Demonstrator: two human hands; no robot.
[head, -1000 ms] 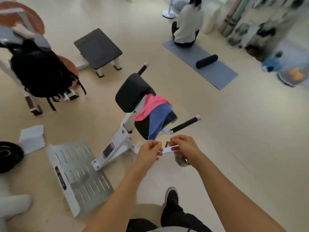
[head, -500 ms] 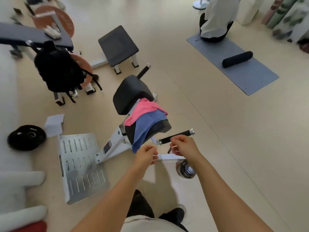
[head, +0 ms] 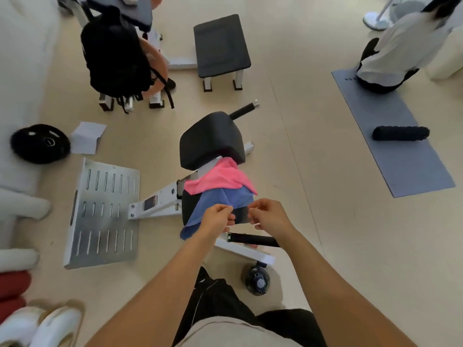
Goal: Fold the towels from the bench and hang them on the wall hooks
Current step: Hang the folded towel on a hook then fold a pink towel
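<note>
Head view, grey mat [head: 406, 156], printed lettering unreadable

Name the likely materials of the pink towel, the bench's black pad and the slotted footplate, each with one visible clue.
Pink towel: soft woven cloth, probably terry or microfibre; it drapes in folds. Black pad: likely foam under matte vinyl or leather-look cover; rounded, smooth, dull sheen. Footplate: apparently bare metal sheet; grey, reflective, with punched slots.
</note>
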